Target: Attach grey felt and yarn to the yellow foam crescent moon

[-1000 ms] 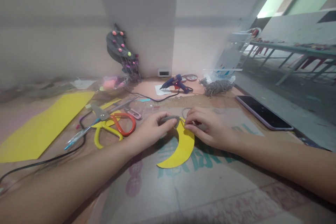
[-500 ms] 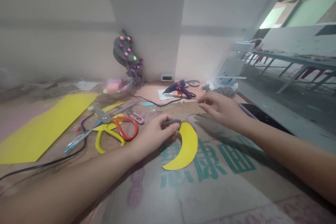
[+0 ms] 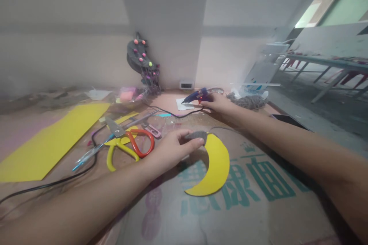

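Observation:
A yellow crescent cut-out (image 3: 215,166) lies flat on the printed sack cover of the table. My left hand (image 3: 172,150) pinches a short grey yarn piece (image 3: 196,135) against the crescent's upper tip. My right hand (image 3: 216,103) is stretched far back and rests on the blue glue gun (image 3: 197,95), fingers curled round its handle. The gun lies on a white paper scrap, its black cord trailing left.
Orange-and-yellow scissors (image 3: 128,146), a pen (image 3: 91,152), a small cutter (image 3: 152,130) and a yellow sheet (image 3: 51,139) lie left of the left hand. A grey yarn bundle (image 3: 248,102) and a phone (image 3: 287,120) sit at the right. A dark decorated shape (image 3: 140,59) leans in the corner.
My right hand left the crescent's tip and reached back to the glue gun. My left hand stayed pinching the yarn piece at the tip. The view shifted slightly.

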The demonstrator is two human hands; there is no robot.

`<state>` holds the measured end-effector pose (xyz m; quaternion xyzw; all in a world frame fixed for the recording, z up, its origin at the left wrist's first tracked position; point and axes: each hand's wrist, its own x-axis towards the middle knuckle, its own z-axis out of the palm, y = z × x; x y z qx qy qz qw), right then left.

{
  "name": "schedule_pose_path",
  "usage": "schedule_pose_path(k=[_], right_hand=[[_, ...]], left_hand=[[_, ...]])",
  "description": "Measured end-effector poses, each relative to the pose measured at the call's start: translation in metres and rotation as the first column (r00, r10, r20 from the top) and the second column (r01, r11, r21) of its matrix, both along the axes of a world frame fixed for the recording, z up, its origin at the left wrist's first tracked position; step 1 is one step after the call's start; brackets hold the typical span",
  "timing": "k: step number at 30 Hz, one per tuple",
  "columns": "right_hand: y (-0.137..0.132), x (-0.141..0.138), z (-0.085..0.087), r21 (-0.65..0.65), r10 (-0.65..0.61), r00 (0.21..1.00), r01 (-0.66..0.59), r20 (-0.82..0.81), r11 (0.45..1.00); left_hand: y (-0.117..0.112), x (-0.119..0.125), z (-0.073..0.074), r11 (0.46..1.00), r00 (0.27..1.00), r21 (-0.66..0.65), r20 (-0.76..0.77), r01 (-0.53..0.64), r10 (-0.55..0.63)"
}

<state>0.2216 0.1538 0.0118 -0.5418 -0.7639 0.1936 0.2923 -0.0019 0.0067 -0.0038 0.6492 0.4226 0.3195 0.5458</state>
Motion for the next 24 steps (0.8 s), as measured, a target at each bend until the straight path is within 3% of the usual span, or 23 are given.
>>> schedule_pose_path(k=[5,10,15,20,24], right_hand=[[0.012,-0.012,-0.002,-0.052,-0.078,0.996,0.080,0.040,0.995],[-0.002,-0.010,0.020,-0.075,-0.081,0.996,0.083,0.027,0.994],[-0.061,0.002,0.031,-0.011,-0.078,0.989,0.077,-0.126,0.997],[-0.130,0.018,0.021,-0.039,-0.127,0.991,0.126,-0.035,0.991],[-0.155,0.027,0.012,-0.061,-0.203,0.979,0.203,-0.003,0.977]], left_hand=[[-0.001,0.001,0.002,1.000,0.999,-0.026,0.038,-0.018,0.019],[-0.003,0.004,0.003,0.996,0.993,-0.089,0.112,-0.029,0.039],[-0.004,0.004,0.003,0.990,0.984,-0.038,0.112,-0.133,0.136],[0.001,0.004,0.000,0.967,0.975,0.130,0.078,-0.218,0.210],[0.005,0.003,-0.001,0.953,0.972,0.195,0.030,-0.233,0.232]])
